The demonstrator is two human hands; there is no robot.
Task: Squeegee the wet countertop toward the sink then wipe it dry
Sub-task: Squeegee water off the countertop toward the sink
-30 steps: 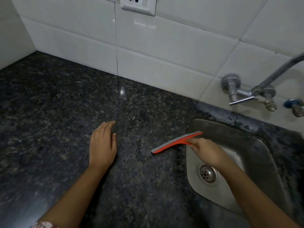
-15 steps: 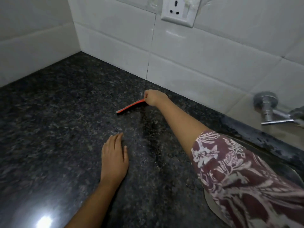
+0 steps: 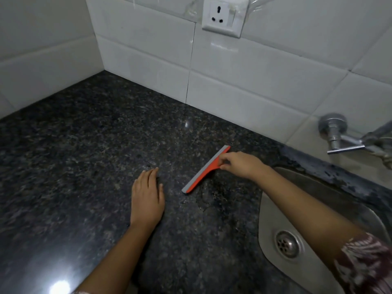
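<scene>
An orange squeegee (image 3: 205, 170) with a grey rubber blade rests its edge on the dark speckled granite countertop (image 3: 84, 158), a little left of the steel sink (image 3: 318, 211). My right hand (image 3: 239, 166) grips its short handle from the sink side. My left hand (image 3: 147, 198) lies flat on the counter with fingers together, just left of the blade's near end and apart from it. Thin wet streaks show on the stone below the blade.
White tiled walls meet in a corner at the back left. A wall socket (image 3: 224, 16) sits above the counter. A metal tap (image 3: 347, 136) sticks out over the sink at the right. The sink drain (image 3: 287, 244) is near my right forearm.
My right hand has pulled the squeegee from near the back wall toward me and the sink. The left hand stays flat in the same spot.
</scene>
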